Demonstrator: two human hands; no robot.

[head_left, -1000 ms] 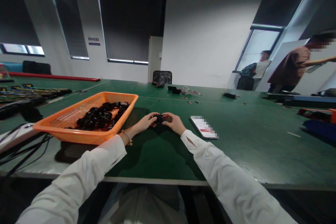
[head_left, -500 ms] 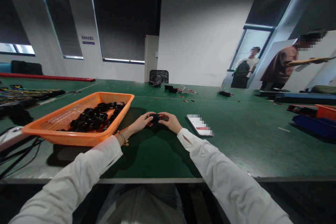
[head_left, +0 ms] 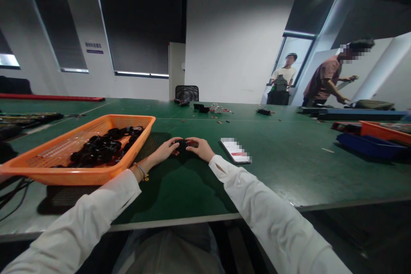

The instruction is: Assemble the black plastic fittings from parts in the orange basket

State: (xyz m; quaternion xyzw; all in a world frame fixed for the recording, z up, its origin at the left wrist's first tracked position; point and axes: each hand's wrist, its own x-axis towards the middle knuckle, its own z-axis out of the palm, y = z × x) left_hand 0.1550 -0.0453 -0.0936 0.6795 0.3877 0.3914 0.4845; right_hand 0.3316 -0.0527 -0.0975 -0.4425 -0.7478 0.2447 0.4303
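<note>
The bare left hand (head_left: 165,150) and bare right hand (head_left: 202,149) remain closed on the small, rounded black component (head_left: 183,145), beside the perforated orange plastic basket (head_left: 77,177). Handling therefore continues; component material cannot be confirmed.

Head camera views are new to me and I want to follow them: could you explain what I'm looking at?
There is no robot here. A person wears one camera on the head, so every picture looks forward and down over their own arms in white sleeves. The left hand and right hand hold a small black part between them, above a green table. On the left sits an orange basket with a pile of black pieces in it. To the right of the hands lies a phone. Farther right is a blue tray. Two other people stand in the background.
</note>
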